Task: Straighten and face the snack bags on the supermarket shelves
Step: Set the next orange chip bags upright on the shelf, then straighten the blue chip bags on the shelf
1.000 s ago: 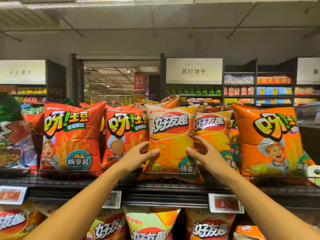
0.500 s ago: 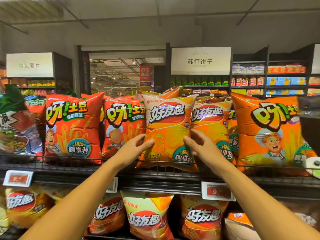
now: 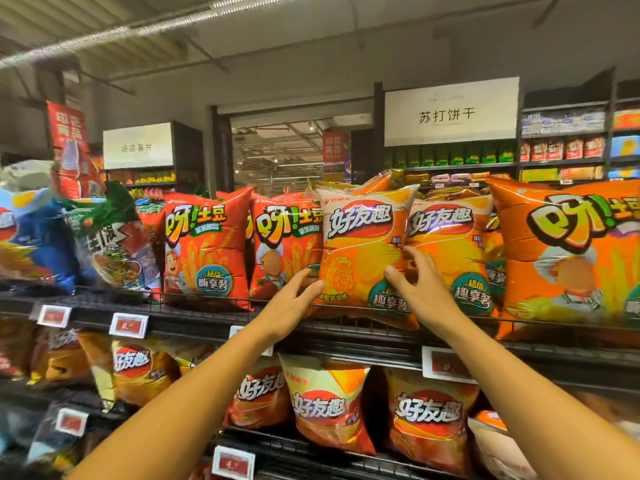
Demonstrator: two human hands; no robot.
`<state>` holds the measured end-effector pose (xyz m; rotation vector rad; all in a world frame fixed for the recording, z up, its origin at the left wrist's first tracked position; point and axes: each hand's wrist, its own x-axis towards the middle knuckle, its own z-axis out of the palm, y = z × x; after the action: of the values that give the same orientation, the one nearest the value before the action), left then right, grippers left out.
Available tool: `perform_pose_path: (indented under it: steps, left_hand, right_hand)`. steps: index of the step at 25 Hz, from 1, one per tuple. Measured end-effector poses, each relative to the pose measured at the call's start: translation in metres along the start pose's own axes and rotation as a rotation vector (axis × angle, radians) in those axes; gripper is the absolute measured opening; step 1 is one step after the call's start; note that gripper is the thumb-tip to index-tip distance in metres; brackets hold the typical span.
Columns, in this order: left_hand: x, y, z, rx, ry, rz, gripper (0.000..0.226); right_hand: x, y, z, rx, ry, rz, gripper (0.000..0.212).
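Note:
An orange-and-yellow chip bag (image 3: 362,244) stands upright on the top wire shelf (image 3: 194,308), facing me. My left hand (image 3: 294,297) holds its lower left edge, thumb on the front. My right hand (image 3: 417,284) holds its right edge, thumb on the front and fingers reaching between it and a second bag of the same kind (image 3: 450,247) just to the right. Two red fries bags (image 3: 207,251) (image 3: 285,251) stand upright to the left. A large orange fries bag (image 3: 571,251) stands on the right.
Green and blue bags (image 3: 114,237) lean at the far left of the top shelf. The shelf below holds several more chip bags (image 3: 329,407). Price tags (image 3: 129,323) hang along the shelf fronts. More bags lie behind the front row. Other aisles stand in the background.
My view has swung left and closer to the shelf. Both hands have stayed on the chip bag, which now stands a little more upright against its neighbours.

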<state>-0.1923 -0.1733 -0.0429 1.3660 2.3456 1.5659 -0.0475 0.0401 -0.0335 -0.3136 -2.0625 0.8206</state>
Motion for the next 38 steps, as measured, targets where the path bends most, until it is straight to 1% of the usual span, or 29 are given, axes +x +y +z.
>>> perform_pose_path:
  steps: [3, 7, 9, 12, 16, 18, 21, 25, 27, 28, 29, 30, 32, 33, 34, 36, 38]
  left_hand:
    - [-0.016, 0.011, -0.011, -0.047, 0.011, -0.019, 0.059]
    - [-0.035, 0.016, -0.029, -0.056, 0.042, -0.039, 0.055]
    - [-0.044, 0.012, -0.037, -0.051, 0.084, -0.007, 0.047]
    - [-0.067, -0.007, -0.044, -0.087, 0.135, 0.066, 0.030]
    - [-0.099, -0.030, -0.072, -0.184, 0.181, 0.077, 0.025]
    - [-0.110, -0.042, -0.099, -0.235, 0.224, 0.070, 0.019]
    - [-0.127, -0.060, -0.150, -0.291, 0.274, 0.041, 0.018]
    - [-0.154, -0.104, -0.236, -0.371, 0.255, -0.051, 0.020]
    - [-0.172, -0.128, -0.279, -0.407, 0.232, -0.079, 0.018]
    - [-0.181, -0.138, -0.298, -0.432, 0.236, -0.089, 0.018]
    - [-0.191, -0.150, -0.321, -0.457, 0.256, -0.097, 0.017]
    - [-0.201, -0.163, -0.344, -0.475, 0.288, -0.102, 0.017]
    - [-0.219, -0.187, -0.386, -0.484, 0.364, -0.114, 0.017]
    - [-0.227, -0.198, -0.404, -0.488, 0.397, -0.118, 0.017]
    - [-0.235, -0.210, -0.422, -0.495, 0.423, -0.115, 0.018]
    - [-0.247, -0.232, -0.450, -0.512, 0.443, -0.107, 0.017]
    - [-0.259, -0.257, -0.476, -0.503, 0.458, -0.112, 0.014]
  right_hand:
    - [-0.004, -0.002, -0.001, -0.042, 0.017, -0.051, 0.061]
    - [-0.013, -0.013, -0.002, 0.013, 0.092, -0.074, 0.051]
    - [-0.019, -0.023, 0.000, 0.077, 0.122, -0.084, 0.047]
    - [-0.030, -0.037, 0.006, 0.190, 0.108, -0.106, 0.042]
    - [-0.047, -0.069, 0.036, 0.312, 0.043, -0.141, 0.031]
    - [-0.054, -0.089, 0.063, 0.325, 0.011, -0.162, 0.029]
    - [-0.065, -0.123, 0.109, 0.313, -0.074, -0.188, 0.026]
    - [-0.079, -0.180, 0.184, 0.340, -0.170, -0.214, 0.021]
    - [-0.087, -0.203, 0.218, 0.377, -0.208, -0.207, 0.022]
    - [-0.094, -0.211, 0.231, 0.387, -0.222, -0.203, 0.019]
    - [-0.100, -0.223, 0.250, 0.402, -0.237, -0.204, 0.013]
    - [-0.106, -0.235, 0.267, 0.420, -0.246, -0.203, 0.013]
    - [-0.113, -0.257, 0.302, 0.445, -0.266, -0.194, 0.023]
    - [-0.115, -0.265, 0.321, 0.451, -0.285, -0.187, 0.024]
    - [-0.115, -0.275, 0.340, 0.473, -0.313, -0.178, 0.022]
    - [-0.112, -0.288, 0.377, 0.497, -0.379, -0.171, 0.010]
    - [-0.108, -0.301, 0.418, 0.448, -0.448, -0.193, 0.020]
